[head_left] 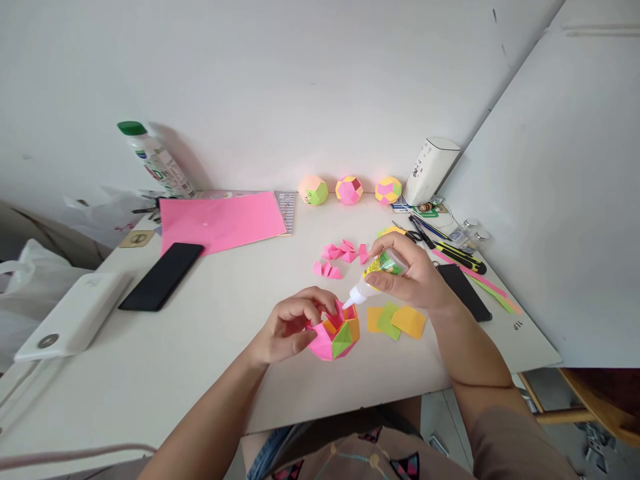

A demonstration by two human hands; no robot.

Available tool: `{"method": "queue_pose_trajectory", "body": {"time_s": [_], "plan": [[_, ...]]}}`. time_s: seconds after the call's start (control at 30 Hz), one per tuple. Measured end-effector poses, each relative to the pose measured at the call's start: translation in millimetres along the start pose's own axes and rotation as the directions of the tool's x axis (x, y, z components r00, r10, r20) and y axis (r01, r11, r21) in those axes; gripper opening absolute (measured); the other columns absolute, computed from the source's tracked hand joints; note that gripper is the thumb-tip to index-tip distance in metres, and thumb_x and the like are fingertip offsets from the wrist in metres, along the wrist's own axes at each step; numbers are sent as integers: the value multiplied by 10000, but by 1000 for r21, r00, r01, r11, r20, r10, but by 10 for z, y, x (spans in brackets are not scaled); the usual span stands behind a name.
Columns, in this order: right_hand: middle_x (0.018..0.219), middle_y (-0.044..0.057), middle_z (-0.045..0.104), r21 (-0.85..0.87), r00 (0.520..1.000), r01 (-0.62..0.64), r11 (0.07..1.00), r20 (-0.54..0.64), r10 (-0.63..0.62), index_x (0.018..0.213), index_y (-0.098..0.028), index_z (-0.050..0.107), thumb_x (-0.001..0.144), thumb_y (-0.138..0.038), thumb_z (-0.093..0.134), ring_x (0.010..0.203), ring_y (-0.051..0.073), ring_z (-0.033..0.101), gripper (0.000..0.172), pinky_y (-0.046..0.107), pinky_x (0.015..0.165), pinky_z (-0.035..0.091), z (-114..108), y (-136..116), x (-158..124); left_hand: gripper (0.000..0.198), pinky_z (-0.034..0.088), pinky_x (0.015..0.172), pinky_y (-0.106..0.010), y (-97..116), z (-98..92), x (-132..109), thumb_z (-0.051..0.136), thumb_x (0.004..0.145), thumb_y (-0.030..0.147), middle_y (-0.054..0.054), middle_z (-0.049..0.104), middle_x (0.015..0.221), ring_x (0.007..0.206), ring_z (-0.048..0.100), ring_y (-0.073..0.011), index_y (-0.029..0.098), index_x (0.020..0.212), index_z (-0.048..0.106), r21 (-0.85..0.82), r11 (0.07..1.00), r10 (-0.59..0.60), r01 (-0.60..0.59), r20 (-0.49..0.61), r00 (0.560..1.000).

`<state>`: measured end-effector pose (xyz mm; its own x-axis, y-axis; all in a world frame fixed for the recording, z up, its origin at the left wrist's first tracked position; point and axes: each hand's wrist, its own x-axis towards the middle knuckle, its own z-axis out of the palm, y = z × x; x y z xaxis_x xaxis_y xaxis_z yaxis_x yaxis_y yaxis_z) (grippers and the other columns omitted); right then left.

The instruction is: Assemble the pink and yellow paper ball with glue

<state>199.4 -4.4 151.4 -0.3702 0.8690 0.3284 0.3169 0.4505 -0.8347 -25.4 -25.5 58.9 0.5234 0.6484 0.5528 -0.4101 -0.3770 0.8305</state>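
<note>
My left hand (295, 323) grips the side of a partly open folded-paper ball (343, 340) in pink, orange and green. Its fingers curl over the upper rim, and the ball's hollow faces up. In my right hand (407, 270) is a glue bottle (384, 267) with a white nozzle and a green-yellow label. The bottle tilts down to the left, its tip at the ball's rim; whether it touches the paper I cannot tell. Behind the ball lie several small folded pink paper pieces (327, 269). Yellow and green paper squares (389, 321) lie to its right.
Three finished paper balls (349, 191) line the wall. A pink sheet (225, 221), a black phone (163, 277) and a white box-like device (75, 313) occupy the left. Scissors (414, 235), a yellow-black cutter (460, 257) and a dark phone (465, 292) lie at right.
</note>
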Motion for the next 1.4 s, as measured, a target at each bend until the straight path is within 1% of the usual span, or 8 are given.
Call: {"method": "queue_pose_trajectory", "body": {"time_s": [0.23, 0.43, 0.6, 0.9, 1.1, 1.17, 1.27, 1.4], "plan": [[838, 8, 505, 8, 999, 6, 1000, -36, -6, 854, -232, 522, 764, -421, 687, 778, 153, 481, 267, 258, 585, 377, 8, 29, 18, 22, 466, 819, -428, -10, 3, -7, 537, 821, 167, -102, 550, 965, 959, 534, -234, 175, 801, 542, -21, 1000, -6, 6, 3, 1000], [843, 10, 518, 0, 1000, -7, 1000, 12, 7, 863, -230, 531, 764, -418, 687, 777, 157, 485, 263, 263, 596, 382, -13, 21, 17, 45, 469, 809, -445, -5, 7, 2, 530, 833, 188, -100, 558, 957, 943, 550, -237, 177, 790, 536, -18, 1000, -1, 1, -2, 1000], [832, 3, 519, 53, 1000, -16, 998, -5, 17, 850, -218, 527, 759, -415, 690, 728, 137, 464, 271, 252, 601, 373, -4, 51, 45, 37, 466, 808, -435, 4, 1, 3, 534, 829, 183, -103, 561, 958, 957, 541, -238, 175, 793, 536, -5, 1000, -7, 7, 0, 1000], [819, -3, 525, 138, 992, -100, 985, 94, 88, 828, -191, 549, 743, -389, 707, 674, 103, 462, 268, 227, 575, 375, -20, 41, 49, 44, 467, 821, -439, -1, -15, -6, 536, 825, 180, -100, 550, 960, 957, 542, -241, 175, 782, 531, 1, 1000, -4, 4, -18, 1000], [675, -51, 499, 258, 974, -227, 939, 42, 224, 863, -202, 508, 714, -391, 726, 530, 75, 474, 325, 204, 475, 368, -208, 270, 176, 60, 470, 802, -427, -3, -41, -13, 548, 821, 192, -100, 541, 954, 944, 539, -240, 171, 766, 535, 3, 1000, 0, 0, -44, 999], [663, -52, 519, 199, 939, -340, 919, 134, 318, 881, -205, 490, 697, -391, 737, 506, 79, 491, 360, 203, 454, 363, -300, 455, 236, 66, 469, 791, -418, -16, -52, -18, 554, 819, 194, -100, 541, 956, 939, 536, -237, 170, 760, 534, 7, 1000, -6, 6, -52, 999], [695, -25, 553, 70, 862, -454, 888, 288, 417, 749, -193, 429, 652, -387, 763, 573, 114, 575, 398, 220, 492, 402, -377, 746, 304, 72, 463, 786, -413, -35, -70, -24, 555, 823, 200, -102, 547, 964, 943, 535, -239, 172, 761, 530, 20, 1000, -21, 22, -52, 998], [637, -31, 511, -212, 821, -450, 867, 284, 495, 632, -192, 362, 662, -410, 716, 560, 104, 546, 417, 192, 451, 322, -329, 969, 344, 48, 455, 806, -412, -47, -80, -26, 543, 834, 180, -103, 558, 985, 953, 543, -235, 180, 786, 543, 58, 996, -62, 63, -29, 998]]}}
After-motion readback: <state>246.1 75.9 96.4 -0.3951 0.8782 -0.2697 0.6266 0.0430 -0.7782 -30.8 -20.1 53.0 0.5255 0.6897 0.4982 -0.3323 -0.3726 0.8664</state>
